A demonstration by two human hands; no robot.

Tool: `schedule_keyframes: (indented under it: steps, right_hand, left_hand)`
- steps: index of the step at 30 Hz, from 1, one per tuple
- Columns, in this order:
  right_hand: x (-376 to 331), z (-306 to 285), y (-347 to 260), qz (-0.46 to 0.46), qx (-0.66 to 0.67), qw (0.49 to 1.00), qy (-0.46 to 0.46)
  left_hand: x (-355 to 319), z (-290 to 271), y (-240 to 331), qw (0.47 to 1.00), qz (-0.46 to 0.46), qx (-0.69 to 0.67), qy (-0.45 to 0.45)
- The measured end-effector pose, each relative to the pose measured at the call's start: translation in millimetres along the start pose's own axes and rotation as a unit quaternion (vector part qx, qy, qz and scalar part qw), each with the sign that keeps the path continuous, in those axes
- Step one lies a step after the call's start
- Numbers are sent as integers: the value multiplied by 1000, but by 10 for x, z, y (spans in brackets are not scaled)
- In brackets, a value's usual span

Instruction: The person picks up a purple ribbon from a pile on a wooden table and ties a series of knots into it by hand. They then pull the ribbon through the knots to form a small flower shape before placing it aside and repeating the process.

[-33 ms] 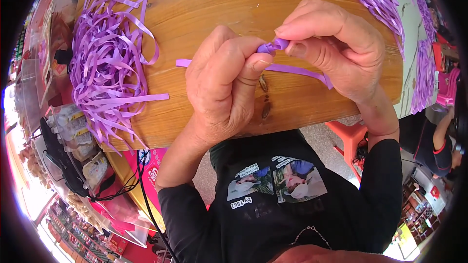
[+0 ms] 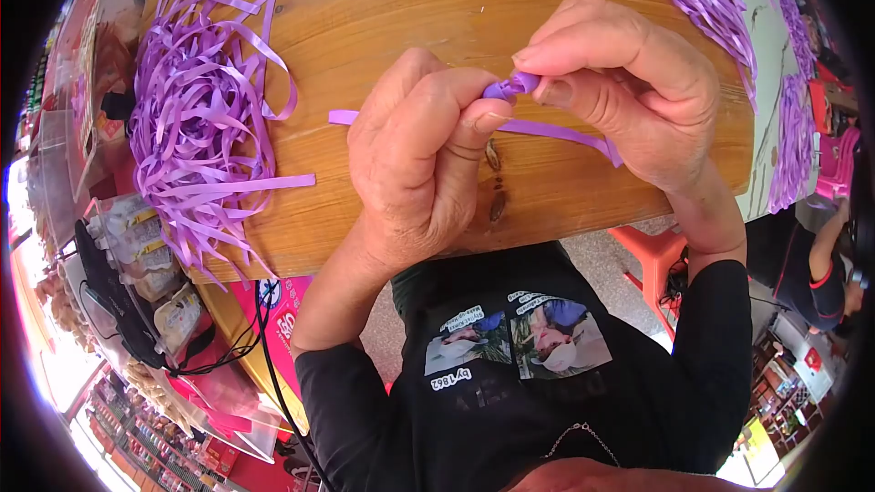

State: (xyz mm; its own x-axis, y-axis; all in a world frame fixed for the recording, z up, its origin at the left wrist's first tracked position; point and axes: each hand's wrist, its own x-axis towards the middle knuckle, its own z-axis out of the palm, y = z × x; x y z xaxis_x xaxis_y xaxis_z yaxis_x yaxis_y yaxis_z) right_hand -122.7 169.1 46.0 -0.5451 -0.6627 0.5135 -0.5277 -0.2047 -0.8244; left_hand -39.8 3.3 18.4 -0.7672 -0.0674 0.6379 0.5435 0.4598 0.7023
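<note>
A purple ribbon [image 2: 556,131] runs between my two hands above the wooden table, its middle gathered into a small twisted knot or loop. My left hand [image 2: 415,150] is closed, thumb and forefinger pinching one side of that knot. Thumb and forefinger of my right hand [image 2: 629,82] pinch its other side. One flat end of the ribbon sticks out left of my left hand; the other trails down beneath my right palm. How the ribbon is wound inside the fingers is partly hidden.
A tangled heap of purple ribbons [image 2: 205,118] lies on the table's left side. Another purple bundle [image 2: 702,14] lies at the far right, with more ribbons [image 2: 793,146] on a white marbled surface [image 2: 761,18]. An orange stool [image 2: 652,260] stands below the table edge; another person [image 2: 811,264] is at right.
</note>
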Motion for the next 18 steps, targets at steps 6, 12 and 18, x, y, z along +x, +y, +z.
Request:
schedule_keyframes:
  steps: [6, 12, 18]
  right_hand:
    - [22, -10, -39, -23, -63, 998, -21]
    - [3, -18, -33, -24, -90, 995, -27]
    - [-18, -1, -49, -31, -95, 994, -39]
  left_hand:
    - [-13, 9, -11, 1000, -5, 2, 4]
    - [-25, 16, -15, 1000, -16, -3, -2]
    - [-30, 1, 34, 1000, -12, -6, -14]
